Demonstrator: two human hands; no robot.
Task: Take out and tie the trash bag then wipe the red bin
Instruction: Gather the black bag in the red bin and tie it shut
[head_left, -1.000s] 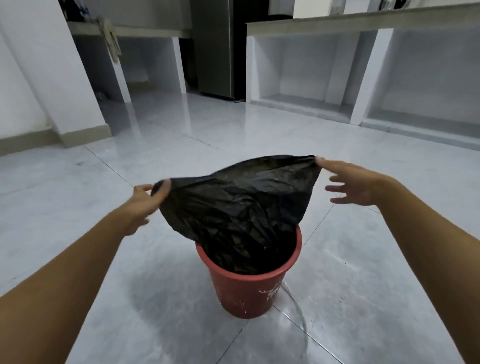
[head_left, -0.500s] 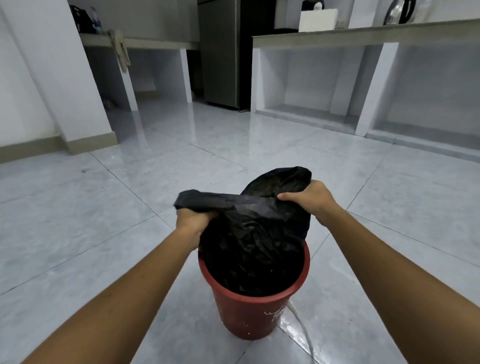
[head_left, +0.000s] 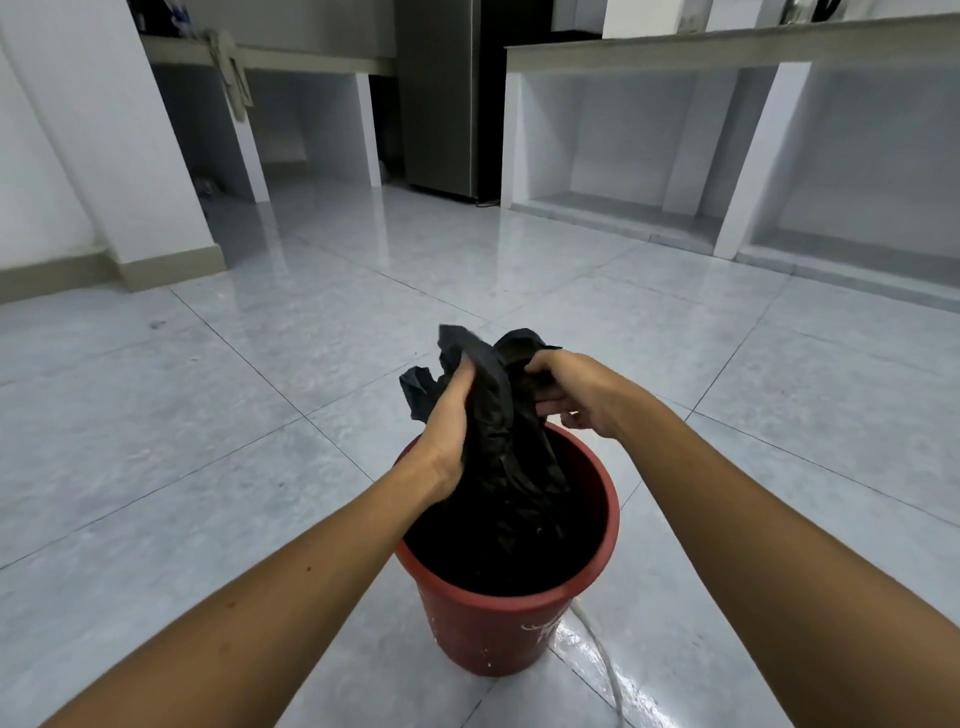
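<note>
Bag mouth, spread wide 1 s ago, now bunched. My left hand (head_left: 451, 415) and right hand (head_left: 571, 397) clench trash bag (head_left: 498, 415) neck above red bin (head_left: 488, 631). Ready to tie; body not lifted out.

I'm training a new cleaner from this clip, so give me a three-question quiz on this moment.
1. True or false: the black trash bag is already fully out of the red bin.
2. Which hand grips the gathered bag top? A) only the left hand B) only the right hand C) both
3. Fill in: the bin stands on the tiled ____.

Key:
1. False; the bag's lower part sits inside the bin.
2. C; both hands close on the bunched top above the rim.
3. floor.
</note>
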